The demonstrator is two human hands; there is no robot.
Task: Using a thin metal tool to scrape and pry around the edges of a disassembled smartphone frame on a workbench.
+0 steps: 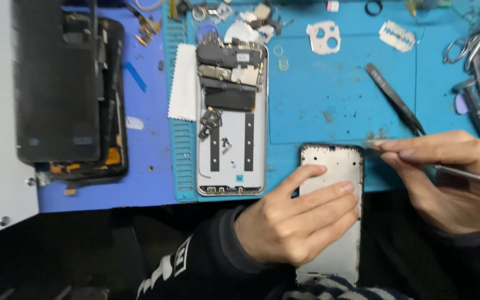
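Note:
My left hand (pixel 295 219) lies flat on a bare phone frame (pixel 337 166), fingers spread across its silver inner plate and holding it down at the near edge of the blue work mat (pixel 329 105). My right hand (pixel 445 172) grips a thin metal tool (pixel 473 176), fingertips pinched at the frame's top right corner. The tool's tip is hidden behind my fingers.
An opened phone with exposed boards (pixel 231 119) lies left of the frame, a white cloth (pixel 183 83) beside it. Black tweezers (pixel 394 99) rest on the mat. Stacked dark phone backs (pixel 68 89) sit far left. Scissors and tools (pixel 476 50) crowd the right edge.

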